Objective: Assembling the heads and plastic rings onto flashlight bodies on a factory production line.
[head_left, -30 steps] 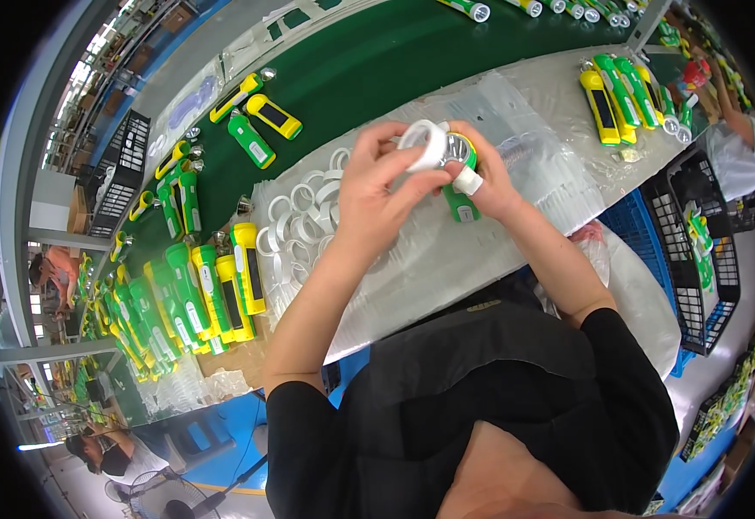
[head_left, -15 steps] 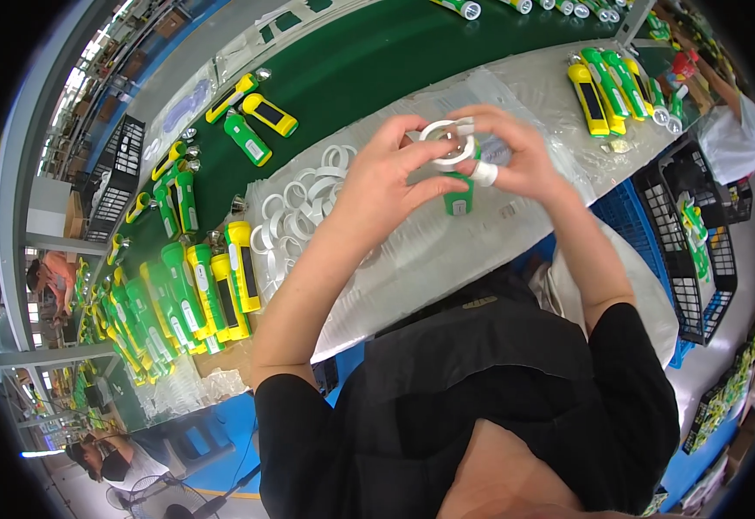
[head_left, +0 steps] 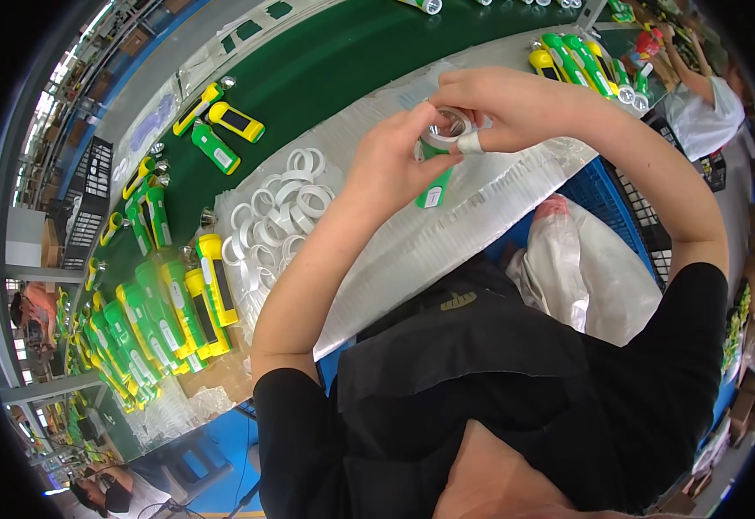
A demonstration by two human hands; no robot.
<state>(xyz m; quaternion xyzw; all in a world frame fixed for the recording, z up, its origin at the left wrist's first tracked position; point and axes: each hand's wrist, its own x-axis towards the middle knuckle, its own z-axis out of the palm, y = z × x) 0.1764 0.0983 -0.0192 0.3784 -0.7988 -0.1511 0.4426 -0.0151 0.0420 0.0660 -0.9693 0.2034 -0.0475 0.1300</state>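
Both my hands meet at the head of a green flashlight [head_left: 432, 192] standing on the covered bench. A white ring [head_left: 432, 139] sits around its shiny lamp end. My left hand [head_left: 388, 163] is closed on the left side of the flashlight head and ring. From above and the right, my right hand [head_left: 505, 108] grips the ring, fingers bent over its far side. White tape [head_left: 471, 143] wraps a digit of that hand. My fingers hide part of the ring and head. Left of my left hand lies a heap of loose white rings [head_left: 284, 203].
Green and yellow flashlights [head_left: 165, 316] crowd the bench at left. Several more lie on the green belt [head_left: 308, 91], and another group [head_left: 575, 62] at the far right. A blue crate [head_left: 607, 208] stands beside a white sack [head_left: 589, 272]. A co-worker's arm [head_left: 689, 73] shows at upper right.
My right forearm has swung outward and the right hand has turned over the top of the flashlight. The ring, held up at its head before, now sits lower around it. The whole view has shifted.
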